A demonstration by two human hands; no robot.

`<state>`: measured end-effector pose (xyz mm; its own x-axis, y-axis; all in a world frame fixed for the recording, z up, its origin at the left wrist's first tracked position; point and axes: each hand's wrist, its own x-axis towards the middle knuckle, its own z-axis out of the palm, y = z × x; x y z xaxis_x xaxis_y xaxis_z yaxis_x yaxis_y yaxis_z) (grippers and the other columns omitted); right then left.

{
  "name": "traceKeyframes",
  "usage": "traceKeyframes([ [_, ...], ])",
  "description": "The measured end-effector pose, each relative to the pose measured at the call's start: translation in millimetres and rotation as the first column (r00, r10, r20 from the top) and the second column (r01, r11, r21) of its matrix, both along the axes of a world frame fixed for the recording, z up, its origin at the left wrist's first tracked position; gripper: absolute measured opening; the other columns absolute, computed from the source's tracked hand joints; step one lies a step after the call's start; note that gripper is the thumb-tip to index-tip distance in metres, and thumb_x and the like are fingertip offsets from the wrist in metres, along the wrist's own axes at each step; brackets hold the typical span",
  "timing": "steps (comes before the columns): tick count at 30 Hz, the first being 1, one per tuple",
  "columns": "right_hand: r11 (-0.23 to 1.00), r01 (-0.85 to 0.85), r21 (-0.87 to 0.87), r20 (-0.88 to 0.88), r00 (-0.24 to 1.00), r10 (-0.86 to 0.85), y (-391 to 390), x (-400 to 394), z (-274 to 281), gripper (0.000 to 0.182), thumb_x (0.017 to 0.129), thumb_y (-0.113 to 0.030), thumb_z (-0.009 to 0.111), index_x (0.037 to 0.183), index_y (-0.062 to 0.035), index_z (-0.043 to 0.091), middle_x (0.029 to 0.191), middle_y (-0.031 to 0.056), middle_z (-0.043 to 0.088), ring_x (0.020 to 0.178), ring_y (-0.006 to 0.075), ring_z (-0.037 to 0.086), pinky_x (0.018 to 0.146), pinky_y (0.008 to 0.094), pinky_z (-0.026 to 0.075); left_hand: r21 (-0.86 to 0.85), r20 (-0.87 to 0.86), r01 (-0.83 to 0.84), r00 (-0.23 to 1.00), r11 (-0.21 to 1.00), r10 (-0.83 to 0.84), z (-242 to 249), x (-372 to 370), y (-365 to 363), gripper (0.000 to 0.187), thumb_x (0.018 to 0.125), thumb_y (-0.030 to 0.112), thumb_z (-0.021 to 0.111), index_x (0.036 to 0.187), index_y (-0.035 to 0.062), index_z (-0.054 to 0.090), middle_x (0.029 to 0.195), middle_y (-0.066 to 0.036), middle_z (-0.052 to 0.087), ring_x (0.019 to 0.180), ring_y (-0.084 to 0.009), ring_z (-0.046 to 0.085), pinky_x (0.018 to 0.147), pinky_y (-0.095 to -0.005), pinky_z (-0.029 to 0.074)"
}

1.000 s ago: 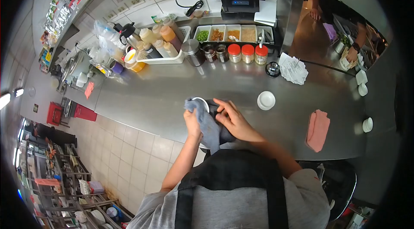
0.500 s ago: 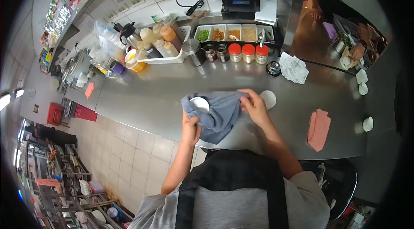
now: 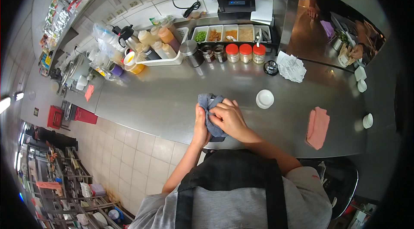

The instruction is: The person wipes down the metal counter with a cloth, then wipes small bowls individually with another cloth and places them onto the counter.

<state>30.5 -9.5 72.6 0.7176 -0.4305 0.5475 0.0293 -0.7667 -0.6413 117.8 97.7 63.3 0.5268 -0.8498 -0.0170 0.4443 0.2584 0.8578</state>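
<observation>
Both hands meet at a blue-grey cloth (image 3: 217,129) in front of my chest, above the counter's front edge. My left hand (image 3: 200,126) wraps round its left side. Pressed into the cloth from the right are the bent fingers of my right hand (image 3: 228,117). The cloth is bunched up, and a small bit of something white shows between its folds; most of that object is hidden. To the right of my hands a small white dish (image 3: 265,99) rests on the steel counter (image 3: 151,99).
A folded pink cloth (image 3: 318,128) lies at the right. Along the back stand red-lidded jars (image 3: 245,53), a bell (image 3: 271,68), papers (image 3: 291,66), food trays (image 3: 231,34) and a white basket (image 3: 166,61) of bottles. Through the opening, another person's hand (image 3: 356,52) shows at a container.
The cloth was spread with a white dish visible in it; now it is bunched round something. My right hand has moved left onto it, and my left hand has moved slightly right.
</observation>
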Motion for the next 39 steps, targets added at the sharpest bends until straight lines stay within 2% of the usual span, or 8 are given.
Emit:
traceKeyframes([
  [9, 0.939, 0.249, -0.238, -0.087, 0.957, -0.277, -0.3, 15.5, -0.7, 0.013, 0.072, -0.016, 0.071, 0.079, -0.0090, 0.063, 0.079, 0.0052, 0.062, 0.082, 0.0251, 0.056, 0.075, 0.0405, 0.037, 0.027, 0.257, -0.141, 0.958, 0.990, 0.130, -8.5, 4.7, -6.6, 0.047, 0.105, 0.042, 0.030, 0.137, 0.0076, 0.037, 0.123, -0.007, 0.048, 0.115, -0.0158, 0.046, 0.102, -0.0326, 0.037],
  [12, 0.992, -0.022, -0.123, -0.302, 0.953, -0.017, -7.1, 11.3, 5.4, 0.014, 0.072, -0.015, 0.071, 0.080, -0.0093, 0.062, 0.080, 0.0051, 0.064, 0.082, 0.0247, 0.058, 0.076, 0.0399, 0.038, 0.023, 0.306, -0.186, 0.937, 0.982, 0.170, -7.4, 5.2, -7.3, 0.048, 0.105, 0.043, 0.031, 0.135, 0.0062, 0.039, 0.122, -0.007, 0.048, 0.112, -0.0150, 0.046, 0.102, -0.0312, 0.036],
  [15, 0.999, -0.044, -0.004, -0.123, 0.991, 0.044, -6.3, 19.6, 4.4, 0.011, 0.070, -0.012, 0.070, 0.076, -0.0093, 0.062, 0.072, 0.0042, 0.061, 0.076, 0.0241, 0.056, 0.075, 0.0388, 0.037, -0.011, 0.202, -0.172, 0.964, 0.985, 0.171, -11.7, 5.2, -8.9, 0.048, 0.105, 0.044, 0.032, 0.134, 0.0063, 0.039, 0.122, -0.007, 0.048, 0.113, -0.0151, 0.046, 0.102, -0.0315, 0.036],
  [21, 0.961, 0.247, -0.122, -0.030, 0.967, -0.252, -2.4, 30.4, 1.1, 0.011, 0.068, -0.010, 0.070, 0.075, -0.0074, 0.061, 0.073, 0.0057, 0.064, 0.076, 0.0269, 0.059, 0.075, 0.0409, 0.038, 0.013, 0.265, -0.236, 0.938, 0.972, 0.224, -10.6, 6.7, -10.4, 0.048, 0.105, 0.045, 0.032, 0.133, 0.0068, 0.040, 0.121, -0.007, 0.048, 0.113, -0.0144, 0.044, 0.100, -0.0310, 0.037],
  [24, 0.996, 0.020, -0.093, -0.256, 0.966, -0.043, -10.6, 18.0, 3.9, 0.015, 0.070, -0.013, 0.074, 0.081, -0.0059, 0.065, 0.066, 0.0069, 0.062, 0.070, 0.0223, 0.060, 0.070, 0.0388, 0.042, 0.102, 0.221, -0.314, 0.932, 0.944, 0.286, -16.1, 13.2, -6.5, 0.042, 0.104, 0.038, 0.041, 0.132, 0.0073, 0.041, 0.120, -0.007, 0.050, 0.109, -0.0152, 0.050, 0.094, -0.0308, 0.042],
  [27, 0.758, -0.280, 0.589, -0.325, 0.777, 0.540, -32.1, -7.4, 15.1, 0.023, 0.073, -0.019, 0.078, 0.087, -0.0038, 0.067, 0.059, 0.0032, 0.055, 0.064, 0.0128, 0.056, 0.061, 0.0320, 0.044, 0.061, 0.210, -0.345, 0.922, 0.937, 0.326, -4.8, 42.6, -0.1, 0.030, 0.100, 0.024, 0.053, 0.124, 0.0072, 0.046, 0.113, -0.004, 0.056, 0.102, -0.0124, 0.055, 0.088, -0.0287, 0.046],
  [32, 0.764, -0.163, 0.625, -0.095, 0.955, 0.281, -26.7, -22.6, 14.5, 0.034, 0.088, -0.017, 0.071, 0.116, -0.0041, 0.056, 0.075, -0.0020, 0.050, 0.064, 0.0050, 0.046, 0.058, 0.0235, 0.041, 0.069, 0.347, -0.481, 0.833, 0.874, 0.431, -5.0, 41.7, -8.3, 0.023, 0.091, 0.009, 0.066, 0.111, 0.0043, 0.054, 0.097, -0.001, 0.061, 0.087, -0.0087, 0.056, 0.079, -0.0238, 0.046],
  [39, 0.960, 0.000, 0.281, 0.086, 0.996, -0.026, 7.4, -11.9, 1.5, 0.025, 0.089, -0.012, 0.060, 0.112, -0.0045, 0.057, 0.091, 0.0179, 0.064, 0.079, 0.0376, 0.063, 0.066, 0.0440, 0.050, 0.246, 0.658, -0.474, 0.722, 0.845, 0.214, -14.0, 11.8, -10.5, 0.017, 0.096, 0.016, 0.059, 0.094, -0.0008, 0.057, 0.075, -0.003, 0.058, 0.070, -0.0094, 0.050, 0.063, -0.0267, 0.043],
])
